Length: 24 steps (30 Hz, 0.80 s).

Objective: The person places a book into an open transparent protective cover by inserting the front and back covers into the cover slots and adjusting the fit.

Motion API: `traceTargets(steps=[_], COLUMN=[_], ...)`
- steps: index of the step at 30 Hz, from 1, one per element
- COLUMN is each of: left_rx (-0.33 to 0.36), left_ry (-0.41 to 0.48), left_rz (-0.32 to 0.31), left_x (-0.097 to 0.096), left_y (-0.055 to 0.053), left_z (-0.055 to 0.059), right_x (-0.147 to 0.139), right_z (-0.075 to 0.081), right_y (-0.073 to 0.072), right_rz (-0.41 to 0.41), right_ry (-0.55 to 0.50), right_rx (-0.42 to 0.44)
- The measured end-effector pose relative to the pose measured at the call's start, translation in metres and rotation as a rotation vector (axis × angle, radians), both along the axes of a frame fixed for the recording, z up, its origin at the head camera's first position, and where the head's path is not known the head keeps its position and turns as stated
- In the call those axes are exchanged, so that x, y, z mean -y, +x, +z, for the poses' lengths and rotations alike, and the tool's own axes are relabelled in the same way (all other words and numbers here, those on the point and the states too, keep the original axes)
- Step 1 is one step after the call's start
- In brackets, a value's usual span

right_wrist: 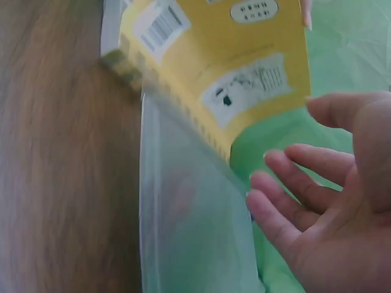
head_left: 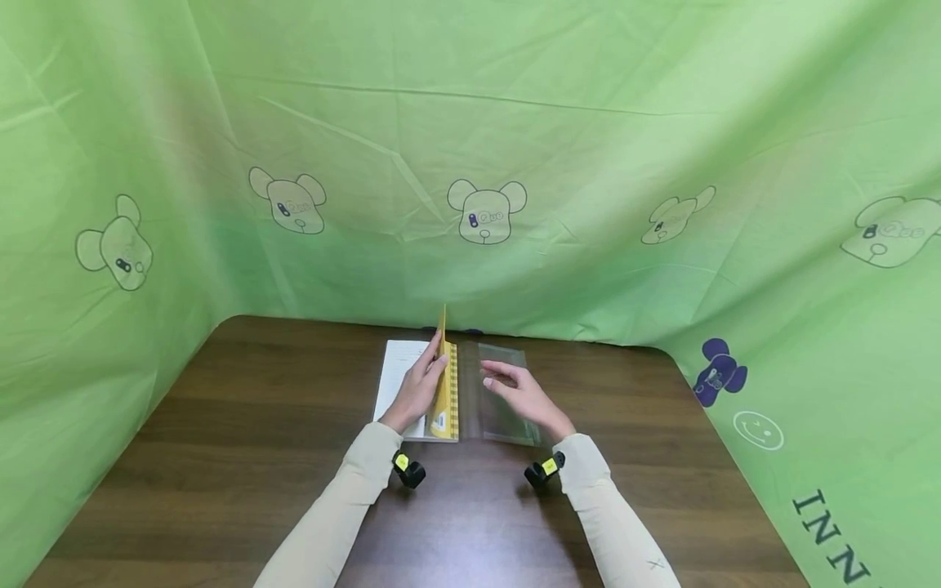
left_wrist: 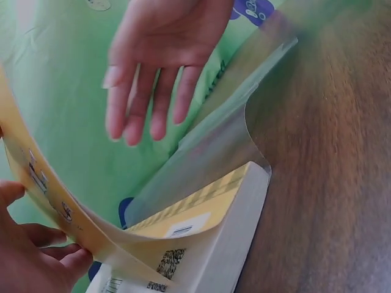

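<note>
A thick book lies open near the table's far side, its white pages (head_left: 398, 367) to the left. My left hand (head_left: 417, 394) grips its yellow cover (right_wrist: 189, 67), which stands up from the pages; the fingers (left_wrist: 46, 250) show along the cover in the left wrist view. From the spine a clear plastic book jacket (head_left: 507, 420) spreads rightward, its flap partly raised off the table in the left wrist view. Over that flap hovers my right hand (head_left: 524, 398), fingers apart and loosely bent, with nothing in them. Barcodes show on the yellow cover and inside it.
The brown wooden table (head_left: 243, 433) extends on both sides of the book and towards me. A green cloth (head_left: 382, 147) printed with bear heads hangs behind the table and along both sides.
</note>
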<state>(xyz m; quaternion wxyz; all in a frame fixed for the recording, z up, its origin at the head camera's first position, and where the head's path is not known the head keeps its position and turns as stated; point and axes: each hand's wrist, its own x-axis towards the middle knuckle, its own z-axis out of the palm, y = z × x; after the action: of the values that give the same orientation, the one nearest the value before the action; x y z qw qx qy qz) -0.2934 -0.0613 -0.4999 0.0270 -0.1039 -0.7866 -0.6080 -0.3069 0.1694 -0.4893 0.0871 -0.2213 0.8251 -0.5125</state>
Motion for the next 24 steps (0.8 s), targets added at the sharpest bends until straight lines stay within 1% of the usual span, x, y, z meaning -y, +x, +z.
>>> traceTargets(steps=[4,8,11,15,19,22,24], left_rx=[-0.006,-0.014,-0.018,-0.025,-0.049,-0.050,-0.035], left_ry=[-0.024,-0.042,-0.053,-0.082,-0.109,-0.145,-0.168], left_rz=[0.012,0.007,-0.005,-0.023,-0.032,-0.034,-0.034], left_x=[0.001,0.002,0.001,0.000,-0.003,-0.004,-0.005], left_y=[0.002,0.002,0.002,0.001,0.001,0.002,0.003], left_z=[-0.002,-0.003,-0.003,-0.002,-0.002,-0.002,-0.001], right_x=[-0.010,-0.019,-0.024,-0.030,-0.034,-0.036,-0.037], right_z=[-0.004,-0.007,-0.007,-0.008,-0.010,-0.010,-0.010], right_y=[0.003,0.006,0.008,0.009,0.009,0.009,0.009], right_rz=[0.014,0.056,0.088,0.104,0.121,0.136,0.144], right_ry=[0.124,0.217,0.259,0.312,0.352,0.385,0.410], right_rx=[-0.043,-0.068,-0.070,-0.050,-0.038,-0.025,-0.016])
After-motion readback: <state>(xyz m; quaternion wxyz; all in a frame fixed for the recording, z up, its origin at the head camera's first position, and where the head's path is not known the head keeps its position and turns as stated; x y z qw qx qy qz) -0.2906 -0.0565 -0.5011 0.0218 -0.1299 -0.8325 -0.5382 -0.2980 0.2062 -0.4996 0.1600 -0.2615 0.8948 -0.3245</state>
